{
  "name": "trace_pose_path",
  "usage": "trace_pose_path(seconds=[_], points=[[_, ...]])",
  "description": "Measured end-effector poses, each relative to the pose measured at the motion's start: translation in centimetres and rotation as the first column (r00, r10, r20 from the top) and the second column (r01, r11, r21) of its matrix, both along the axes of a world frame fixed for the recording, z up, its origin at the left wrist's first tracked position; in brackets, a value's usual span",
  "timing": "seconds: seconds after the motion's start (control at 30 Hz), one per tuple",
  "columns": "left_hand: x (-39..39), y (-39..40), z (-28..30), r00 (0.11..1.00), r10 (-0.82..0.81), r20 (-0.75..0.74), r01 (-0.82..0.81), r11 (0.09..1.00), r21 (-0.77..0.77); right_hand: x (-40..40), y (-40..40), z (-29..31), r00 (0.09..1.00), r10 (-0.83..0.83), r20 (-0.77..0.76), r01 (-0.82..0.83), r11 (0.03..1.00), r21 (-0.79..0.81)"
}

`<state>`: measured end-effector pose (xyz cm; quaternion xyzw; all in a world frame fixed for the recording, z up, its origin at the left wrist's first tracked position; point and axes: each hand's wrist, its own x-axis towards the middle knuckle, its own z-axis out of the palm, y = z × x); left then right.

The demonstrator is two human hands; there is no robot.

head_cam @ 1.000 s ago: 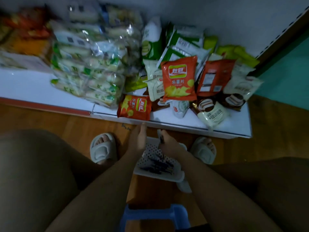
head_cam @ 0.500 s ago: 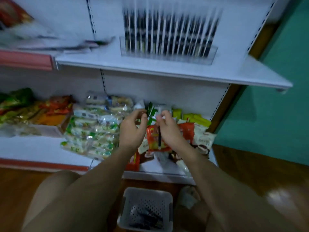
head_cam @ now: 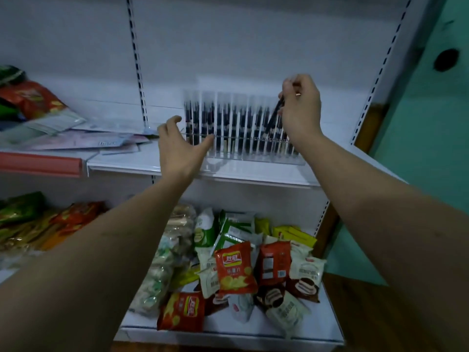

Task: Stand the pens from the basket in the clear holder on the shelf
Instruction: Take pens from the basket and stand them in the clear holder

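A clear slotted holder [head_cam: 250, 158] stands on the white upper shelf [head_cam: 142, 161], with several dark pens upright in its slots. My right hand [head_cam: 300, 110] is raised over the holder's right end and pinches a dark pen [head_cam: 272, 116], which tilts down toward the slots there. My left hand [head_cam: 181, 146] is spread, fingers relaxed, at the holder's left front corner, thumb near its rim; contact is unclear. The basket is out of view.
Flat packets [head_cam: 76, 141] lie on the upper shelf to the left. The lower shelf [head_cam: 228, 334] holds many snack bags, among them an orange chip bag [head_cam: 234, 269]. A teal wall [head_cam: 431, 123] rises at the right.
Both hands rose from the basket on the floor to the upper shelf. My right hand carried a pen up to the holder's right end; my left hand opened by the holder's left corner.
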<state>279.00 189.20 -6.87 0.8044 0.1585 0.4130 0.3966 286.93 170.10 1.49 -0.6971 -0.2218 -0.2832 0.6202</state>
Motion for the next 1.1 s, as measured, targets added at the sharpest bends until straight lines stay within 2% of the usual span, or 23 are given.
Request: trace_pose_path(seconds=[0.13, 0.33, 0.47, 0.53, 0.83, 0.97, 1.1], points=[[1.5, 0.9, 0.1, 0.984, -0.031, -0.173, 0.03, 0.999, -0.012, 1.4, 0.9, 0.1, 1.0, -0.009, 0.002, 0.009, 0.994, -0.107], [2.2, 1.3, 0.5, 0.969, -0.036, -0.244, 0.034, 0.999, -0.013, 2.1, 2.5, -0.9, 1.0, -0.006, -0.028, 0.0, 0.976, -0.217], [2.3, 1.3, 0.6, 0.967, -0.027, -0.252, 0.023, 1.0, -0.018, 2.2, 3.4, -2.4, 0.993, -0.097, -0.065, 0.056, 0.883, -0.467], [2.1, 1.3, 0.7, 0.966, -0.036, -0.258, 0.03, 0.999, -0.024, 2.2, 3.6, -2.9, 0.981, -0.187, -0.047, 0.134, 0.838, -0.529], [0.2, 1.3, 0.7, 0.96, -0.098, -0.261, 0.077, 0.993, -0.09, -0.5, 3.0, -1.9, 0.936, -0.333, -0.118, 0.203, 0.779, -0.593], [-2.2, 0.5, 0.3, 0.959, -0.112, -0.262, 0.093, 0.992, -0.082, -3.8, 2.1, -2.3, 0.944, -0.319, -0.088, 0.2, 0.76, -0.618], [-5.6, -1.2, -0.5, 0.974, -0.152, -0.166, 0.143, 0.988, -0.064, -8.2, 1.0, -4.9, 0.967, -0.25, -0.048, 0.144, 0.693, -0.706]])
